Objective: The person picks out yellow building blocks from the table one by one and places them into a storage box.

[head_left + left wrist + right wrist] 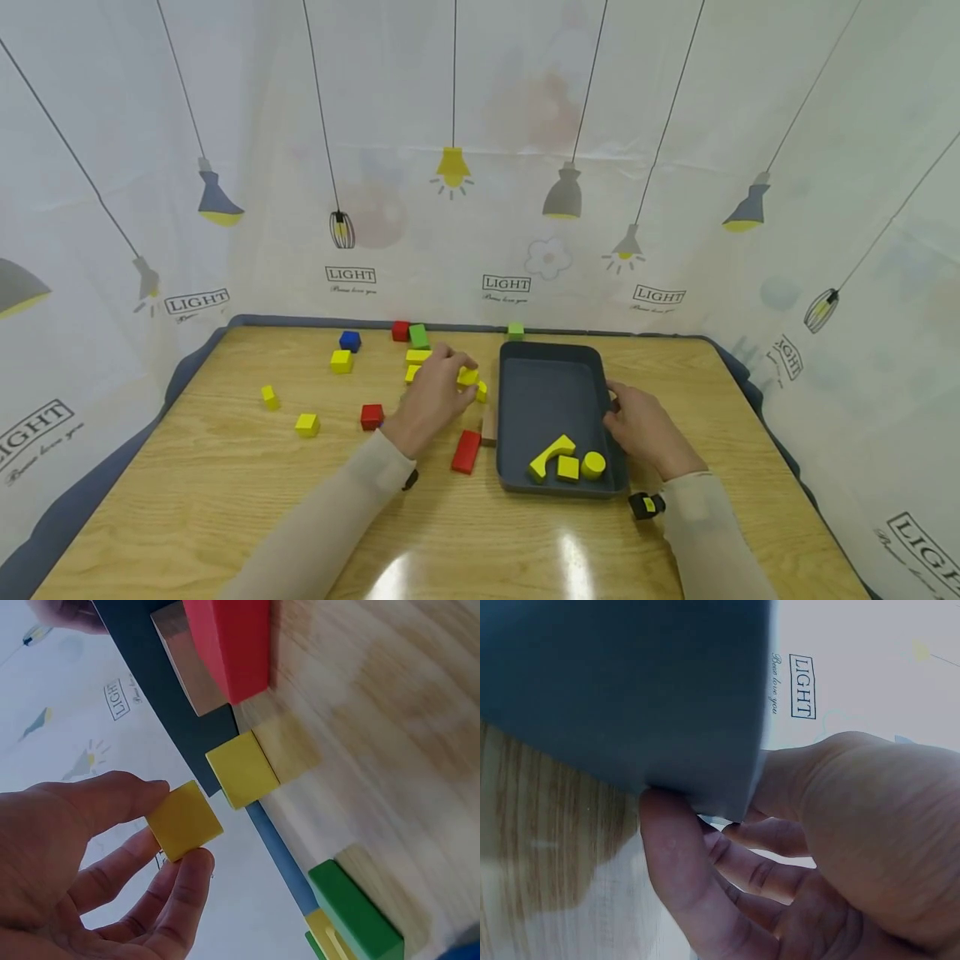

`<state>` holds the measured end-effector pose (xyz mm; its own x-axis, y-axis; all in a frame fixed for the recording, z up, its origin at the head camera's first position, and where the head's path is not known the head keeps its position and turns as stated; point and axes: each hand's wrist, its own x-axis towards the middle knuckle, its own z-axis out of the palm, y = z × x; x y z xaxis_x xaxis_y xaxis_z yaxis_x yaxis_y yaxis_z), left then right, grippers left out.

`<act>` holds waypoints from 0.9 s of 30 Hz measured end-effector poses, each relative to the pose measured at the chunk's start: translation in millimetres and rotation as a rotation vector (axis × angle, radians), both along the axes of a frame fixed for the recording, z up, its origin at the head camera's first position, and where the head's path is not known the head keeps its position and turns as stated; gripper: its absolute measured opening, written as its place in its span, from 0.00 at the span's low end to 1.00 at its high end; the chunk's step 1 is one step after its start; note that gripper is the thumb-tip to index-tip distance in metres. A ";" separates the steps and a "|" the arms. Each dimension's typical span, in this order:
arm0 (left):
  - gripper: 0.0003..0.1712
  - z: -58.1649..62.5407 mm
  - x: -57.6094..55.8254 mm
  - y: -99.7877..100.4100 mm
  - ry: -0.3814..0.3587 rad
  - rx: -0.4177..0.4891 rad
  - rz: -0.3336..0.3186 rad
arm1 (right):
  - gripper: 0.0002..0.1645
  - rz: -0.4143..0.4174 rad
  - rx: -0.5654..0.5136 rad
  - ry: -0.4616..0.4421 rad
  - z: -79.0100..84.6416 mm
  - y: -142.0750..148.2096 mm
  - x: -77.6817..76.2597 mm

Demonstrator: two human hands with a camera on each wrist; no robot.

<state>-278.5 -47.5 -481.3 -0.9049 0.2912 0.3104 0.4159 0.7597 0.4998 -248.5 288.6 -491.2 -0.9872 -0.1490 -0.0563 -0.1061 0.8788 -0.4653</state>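
- The left hand (433, 398) pinches a yellow cube (184, 820) between thumb and fingertips (196, 864); the left wrist view shows the cube clear of the table (225, 500), gripped at opposite faces.
- In the head view this cube (468, 377) shows at the tips of the hand, just left of the tray (558, 358).
- A second yellow block (241, 769) lies on the table just beside the held cube, close against the tray's left wall.
- The right hand (645, 429) grips the tray's right rim, fingers curled round the edge; the right wrist view shows the thumb (682, 877) under the wall (630, 690).
- Inside the tray, at its near end: three yellow pieces, an arch (549, 456), a cube (567, 468) and a cylinder (592, 464).
- Red pieces on the table, three: a long block (466, 451) near the left wrist, a cube (371, 416) left of the hand, another (401, 331) at the far edge.
- Green, two: one (418, 336) beside the far red cube, one (515, 331) behind the tray.
- Blue, one (349, 340).
- Loose yellow ones further left, three: (341, 361), (270, 397), (307, 425); more yellow ones lie partly hidden by the left hand, number unclear.
- A plain wooden block (489, 425) lies between the long red block and the tray.
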 end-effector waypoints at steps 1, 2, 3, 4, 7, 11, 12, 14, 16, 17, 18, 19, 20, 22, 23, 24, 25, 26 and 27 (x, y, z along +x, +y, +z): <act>0.18 -0.1 1.0 1.3 0.003 0.004 -0.003 | 0.36 0.001 0.000 0.000 0.1 0.2 -0.1; 0.18 -0.1 1.9 2.6 0.007 0.006 -0.006 | 0.36 0.003 0.000 0.000 0.1 0.2 -0.1; 0.18 -0.2 2.8 4.1 0.012 0.007 -0.008 | 0.36 0.004 0.000 0.000 0.1 0.2 -0.1; 0.18 -0.1 3.6 5.7 0.014 0.009 -0.007 | 0.36 0.003 0.000 -0.001 0.1 0.4 -0.1; 0.18 0.7 6.1 11.1 0.016 -0.004 0.001 | 0.36 0.001 -0.001 -0.004 0.1 0.7 0.3; 0.19 2.8 10.6 18.1 0.021 -0.018 0.005 | 0.36 -0.005 -0.002 -0.008 -0.6 1.2 0.1; 0.18 3.2 12.0 19.8 0.020 -0.015 0.001 | 0.36 -0.006 -0.002 -0.008 -0.8 1.3 -0.1; 0.18 4.0 14.8 23.1 0.016 0.000 -0.013 | 0.36 -0.008 -0.002 -0.007 -0.8 1.4 -0.3; 0.17 4.2 17.4 26.6 0.012 0.018 -0.030 | 0.36 -0.008 -0.002 -0.008 -0.7 1.4 -0.4; 0.17 4.3 18.7 28.3 0.010 0.026 -0.039 | 0.36 -0.007 -0.004 -0.007 -0.7 1.3 -0.4; 0.17 4.2 19.9 30.0 0.011 0.032 -0.047 | 0.36 -0.007 -0.006 -0.007 -0.6 1.2 -0.3; 0.17 4.3 21.1 31.8 0.011 0.038 -0.054 | 0.36 -0.005 -0.008 -0.007 -0.5 1.1 -0.2; 0.18 4.4 22.2 33.6 0.014 0.041 -0.061 | 0.36 -0.004 -0.009 -0.005 -0.3 1.1 -0.1; 0.18 4.5 24.5 37.3 0.018 0.042 -0.070 | 0.36 -0.001 -0.011 -0.002 0.0 0.8 0.1; 0.18 4.4 25.4 39.2 0.023 0.037 -0.072 | 0.36 0.001 -0.013 -0.001 0.2 0.6 0.2; 0.18 4.3 26.2 40.9 0.029 0.031 -0.074 | 0.36 0.002 -0.013 0.000 0.4 0.4 0.3; 0.18 4.4 27.0 42.8 0.034 0.025 -0.077 | 0.36 0.003 -0.014 0.000 0.6 0.3 0.4; 0.18 4.1 27.4 44.4 0.039 0.016 -0.078 | 0.36 0.001 -0.014 0.000 1.0 0.2 0.6; 0.18 3.7 27.9 45.9 0.041 0.006 -0.077 | 0.36 0.003 -0.015 0.000 1.1 0.0 0.8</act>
